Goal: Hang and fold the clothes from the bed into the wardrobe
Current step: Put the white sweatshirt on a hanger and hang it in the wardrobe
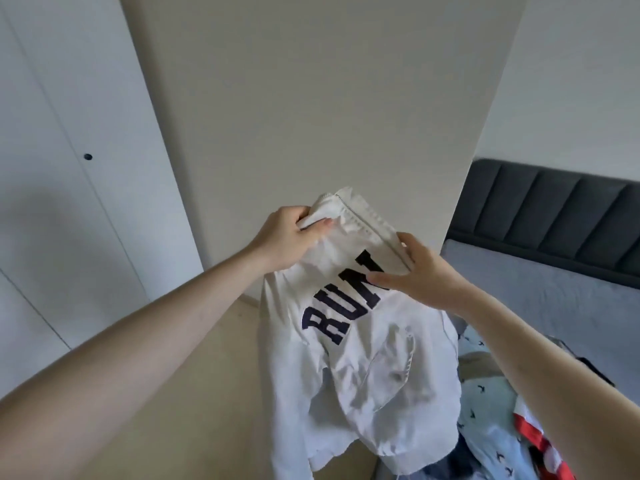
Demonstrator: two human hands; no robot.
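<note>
Both hands are up in front of the chest holding a white sweatshirt with dark block letters "RUN" showing across it. Left hand has fingers curled over a bunched ribbed edge at the top, thumb pressed on the fabric, so it grips. Right hand pinches the other side of that ribbed edge, thumb underneath on the print, fingers over the seam. Which edge it is, collar or hem, cannot tell; it looks like the hem or neck band gathered up. The garment hangs free below the hands, off the bed, body and a sleeve drooping crumpled. Holding it by the top at two spots lets gravity pull it straight, likely to find its orientation before folding or hanging. Wardrobe doors with a small dark knob stand closed to the left, a pale panel straight ahead. More clothes remain piled on the bed at lower right: pale blue patterned fabric, something red and white. Dark padded headboard behind. Judged early in the task: pile still there, this item not yet sorted out.
</note>
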